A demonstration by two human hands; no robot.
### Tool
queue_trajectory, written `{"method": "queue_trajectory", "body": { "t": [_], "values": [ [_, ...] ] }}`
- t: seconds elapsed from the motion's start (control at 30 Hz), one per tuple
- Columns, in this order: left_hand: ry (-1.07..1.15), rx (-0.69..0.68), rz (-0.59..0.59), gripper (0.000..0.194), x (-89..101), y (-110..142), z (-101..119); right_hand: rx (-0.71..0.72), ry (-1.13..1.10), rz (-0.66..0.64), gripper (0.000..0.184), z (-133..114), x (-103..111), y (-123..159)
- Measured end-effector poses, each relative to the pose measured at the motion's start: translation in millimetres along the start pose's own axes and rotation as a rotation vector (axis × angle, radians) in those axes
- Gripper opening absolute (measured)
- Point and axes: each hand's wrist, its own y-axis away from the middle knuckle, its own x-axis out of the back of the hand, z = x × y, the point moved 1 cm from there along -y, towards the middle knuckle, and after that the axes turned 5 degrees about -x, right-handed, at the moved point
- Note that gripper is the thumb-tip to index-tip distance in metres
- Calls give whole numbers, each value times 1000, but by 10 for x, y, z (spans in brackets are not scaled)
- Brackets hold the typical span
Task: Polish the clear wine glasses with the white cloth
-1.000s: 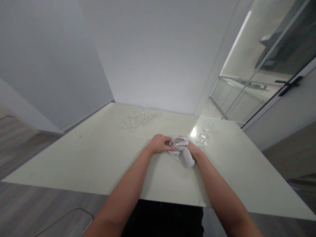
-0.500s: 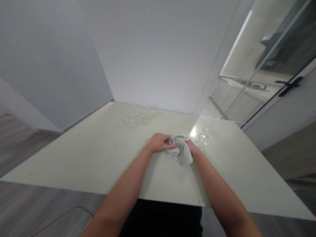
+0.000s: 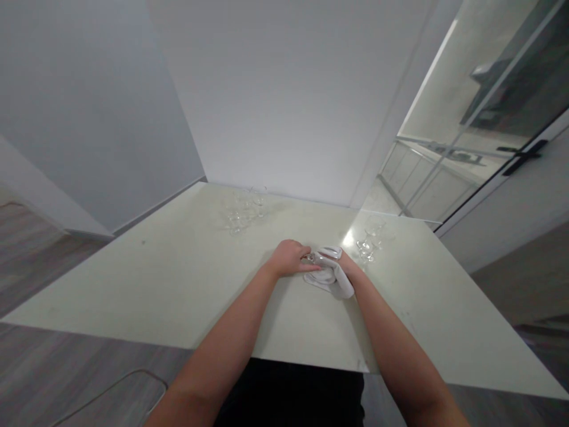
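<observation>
A pale wall (image 3: 275, 107) rises beyond the left hand (image 3: 290, 258) and the right hand (image 3: 350, 270). A whitish table (image 3: 133, 279) spreads beneath both hands and runs out well to either side of them. Far off to the right hand's right, beyond the table, is a glass-paned door (image 3: 493, 196). Nearer the body than the hands, below the table's near edge, there is dark clothing (image 3: 293, 394). A group of clear stemmed glasses (image 3: 259, 203) stands beyond the left hand and to its left, well apart from it. A second, smaller group of clear glasses (image 3: 367, 248) sits near the right hand, just beyond it and to its right. Between the hands is a white cloth (image 3: 342, 286), bunched and folded; the right hand grips it, its fingers mostly hidden in the folds. The smallest piece is a single clear glass (image 3: 312, 257), pinched between the left thumb and fingers, with the cloth against it on the right hand's side. Whether it touches the table cannot be told.
</observation>
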Motion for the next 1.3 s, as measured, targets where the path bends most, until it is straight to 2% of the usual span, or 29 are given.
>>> {"method": "queue_trajectory", "body": {
  "t": [0.1,0.23,0.33,0.43,0.53,0.67,0.77,0.87,0.93,1.07,1.13,1.2,1.3],
  "values": [
    [13,32,-5,55,2,6,-24,2,-45,-14,23,-4,-22,10],
    [27,81,11,55,-20,4,-39,-59,-280,-57,30,6,-65,47],
    [48,150,44,53,-39,-23,-19,-119,-446,37,33,14,-80,29],
    [111,240,68,52,-51,-61,26,-162,-573,96,28,-3,-100,4],
    [202,287,97,51,-72,-96,97,-136,-685,98,32,-47,-133,23],
    [421,321,176,52,-150,-143,196,-43,-770,126,47,-93,-174,90],
    [732,344,214,53,-231,-179,217,-6,-644,134,52,-97,-203,95],
    [972,301,191,55,-294,-209,183,63,-521,233,51,-89,-216,47],
    [1016,303,203,55,-311,-219,137,105,-514,301,44,-80,-217,8],
    [881,265,245,47,-274,-221,80,171,-485,391,29,-67,-214,-25],
    [825,277,336,41,-226,-213,76,191,-345,403,25,-69,-230,-14],
    [832,328,485,32,-172,-199,74,217,-138,390,23,-76,-267,8],
    [969,344,652,32,-112,-183,60,238,96,344,20,-81,-346,49]
  ]
}}
